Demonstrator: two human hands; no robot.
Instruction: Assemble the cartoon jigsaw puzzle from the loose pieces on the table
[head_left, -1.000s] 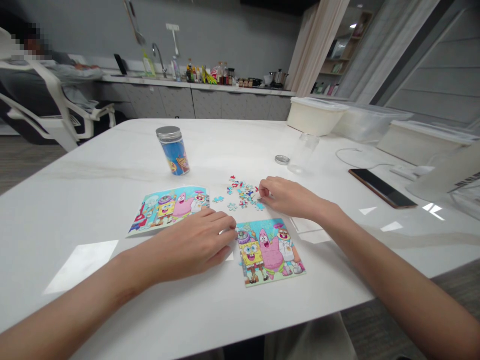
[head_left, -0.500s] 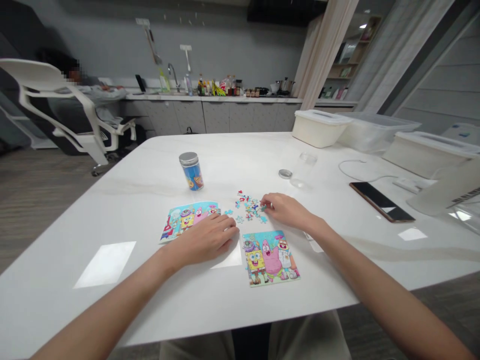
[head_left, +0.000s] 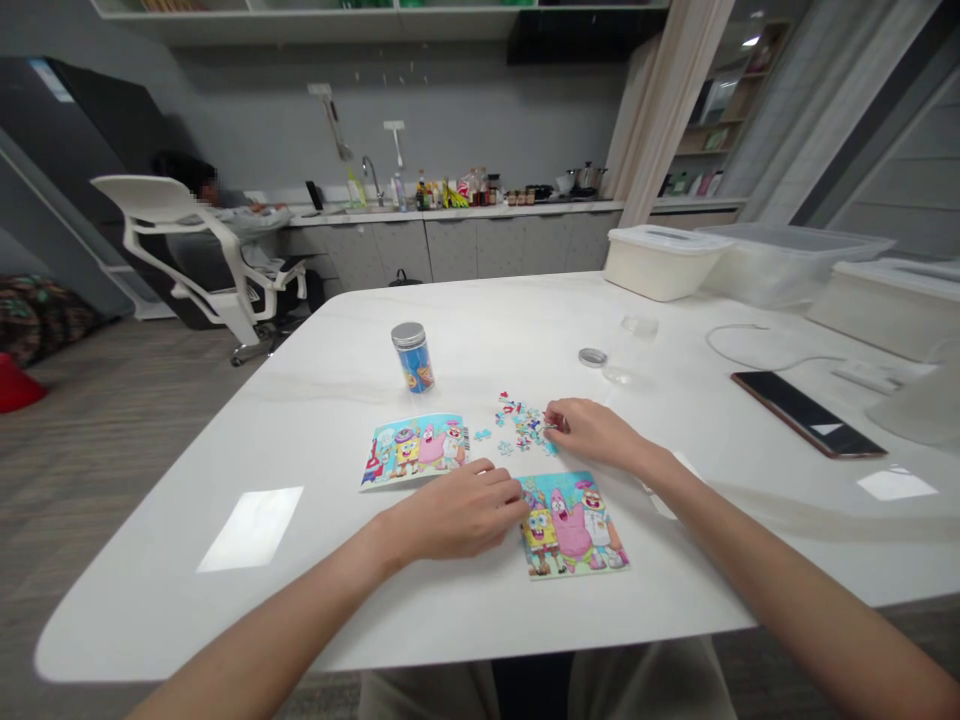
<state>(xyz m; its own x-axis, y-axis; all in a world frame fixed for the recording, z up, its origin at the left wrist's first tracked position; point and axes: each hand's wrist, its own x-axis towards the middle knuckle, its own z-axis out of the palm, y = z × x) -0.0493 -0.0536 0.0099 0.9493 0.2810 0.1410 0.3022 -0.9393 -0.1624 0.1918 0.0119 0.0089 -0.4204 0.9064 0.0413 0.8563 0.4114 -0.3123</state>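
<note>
My right hand (head_left: 592, 432) reaches the right edge of a small pile of jigsaw pieces (head_left: 523, 422), its fingertips pinched together there; whether a piece lies between them is too small to tell. My left hand (head_left: 465, 510) rests on the white table (head_left: 300, 440), fingers loosely curled, at the left edge of a lower SpongeBob picture card (head_left: 576, 530). A second SpongeBob picture card (head_left: 415, 450) lies above that hand. A few loose pieces (head_left: 484, 435) sit left of the pile.
A blue cylindrical puzzle tube (head_left: 412, 358) with a metal lid stands behind the cards. To the right are a clear glass jar (head_left: 630, 350), its metal lid (head_left: 592, 357), a phone (head_left: 806, 413) and plastic storage boxes (head_left: 660, 262). A seated person (head_left: 225, 220) is at the far counter.
My view has pulled back and up, so the table looks smaller. My left hand has shifted right, reaching the lower card's edge. My right hand stays at the pile.
</note>
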